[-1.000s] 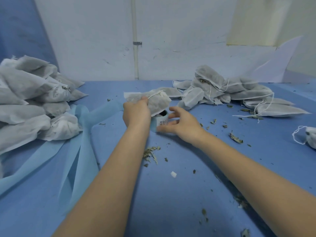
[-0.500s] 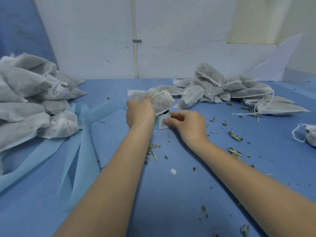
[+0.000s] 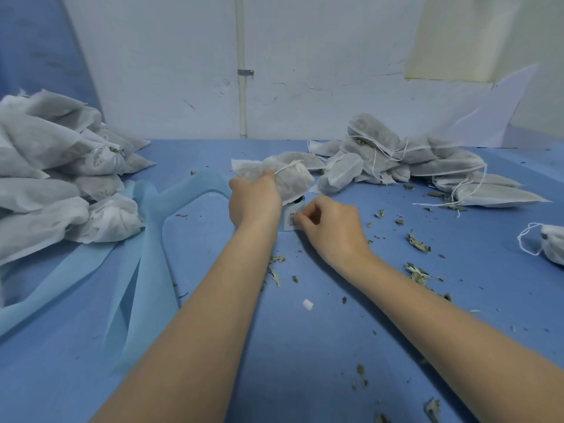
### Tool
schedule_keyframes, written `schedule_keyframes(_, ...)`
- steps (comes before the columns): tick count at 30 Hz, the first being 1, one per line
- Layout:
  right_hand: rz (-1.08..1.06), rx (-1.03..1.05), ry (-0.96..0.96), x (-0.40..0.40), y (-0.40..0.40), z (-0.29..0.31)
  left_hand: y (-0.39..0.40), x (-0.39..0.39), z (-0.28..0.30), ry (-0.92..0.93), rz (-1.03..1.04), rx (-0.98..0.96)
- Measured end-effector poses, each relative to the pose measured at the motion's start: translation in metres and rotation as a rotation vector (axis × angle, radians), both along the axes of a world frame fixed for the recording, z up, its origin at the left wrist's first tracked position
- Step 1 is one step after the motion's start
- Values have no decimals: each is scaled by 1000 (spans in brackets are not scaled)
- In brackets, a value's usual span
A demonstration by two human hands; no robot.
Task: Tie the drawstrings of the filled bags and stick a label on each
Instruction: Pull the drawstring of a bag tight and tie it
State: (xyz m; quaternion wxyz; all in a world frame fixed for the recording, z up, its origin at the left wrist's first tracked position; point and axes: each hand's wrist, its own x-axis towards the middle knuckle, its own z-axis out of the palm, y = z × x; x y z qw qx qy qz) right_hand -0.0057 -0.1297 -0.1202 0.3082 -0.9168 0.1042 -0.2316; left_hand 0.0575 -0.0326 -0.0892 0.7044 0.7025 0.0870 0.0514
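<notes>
Blue cloth-covered table (image 3: 305,361), white wall behind, dry leaf crumbs scattered. We hold one filled bag (image 3: 291,181) in our left hand (image 3: 254,203), fingers wrapped around its neck just under the tied drawstring (image 3: 288,167), lifted off the table. Bag's long axis runs left-right, bulky end hanging to the right, directly above the label roll (image 3: 290,221).

Our right hand (image 3: 331,224) is at the roll's right side, fingertips (image 3: 300,219) pinching at the printed label on its front face. We can't tell if the label edge is peeled free yet.

Key relation: roll sits between the two hands, touching or nearly touching the left wrist side, with the bag just above and slightly behind it. Right hand is the nearer one to the label; the bag face it needs is up and to the left of the pinch, very close. We judge the next move is a short lift of the label onto the bag's side.

Untied bags pile (image 3: 412,160) lies back right, well apart; finished pile (image 3: 61,178) far left.
</notes>
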Motion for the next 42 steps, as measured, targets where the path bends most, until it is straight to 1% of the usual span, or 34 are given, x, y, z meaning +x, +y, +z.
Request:
schedule_keyframes(3, 82, -84, 45, -6, 6, 2, -2, -2, -1, -12, 2, 21)
schedule_keyframes(7, 258, -17, 194, -19, 8, 12, 1, -4, 1, -9, -22, -13)
schedule_keyframes(8, 281, 7, 205, -24, 6, 16, 2, -4, 2, -22, -23, -17)
schedule_keyframes(10, 274, 46, 167, -31, 0, 26, 3, -7, 4, -85, -15, -24)
schedule_keyframes(13, 247, 73, 31, -38, -10, 45, 5, -14, 11, -218, -56, -2)
schedule_keyframes(15, 265, 84, -76, -42, -16, 59, 5, -20, 14, -271, -134, -34)
schedule_keyframes(17, 258, 46, -143, -44, -22, 68, 4, -25, 16, -299, -246, -43)
schedule_keyframes(20, 207, -39, -184, -43, -32, 73, 3, -31, 18, -309, -436, -21)
schedule_keyframes(23, 155, -43, -206, -43, -42, 76, 1, -38, 19, -299, -535, -9)
schedule_keyframes(28, 154, 48, -183, -44, -52, 76, 0, -40, 22, -286, -645, -101)
schedule_keyframes(31, 166, 102, -222, -42, -52, 75, -1, -40, 24, -241, -668, -170)
schedule_keyframes(33, 182, 167, -231, -42, -52, 73, -2, -41, 25, -237, -674, -183)
schedule_keyframes(36, 225, 322, -170, -42, -53, 69, -1, -41, 23, -281, -721, -142)
schedule_keyframes(39, 318, 451, -137, -43, -57, 67, -3, -43, 18, -302, -710, -37)
schedule_keyframes(42, 355, 514, -169, -43, -57, 64, -5, -43, 16, -317, -705, -15)
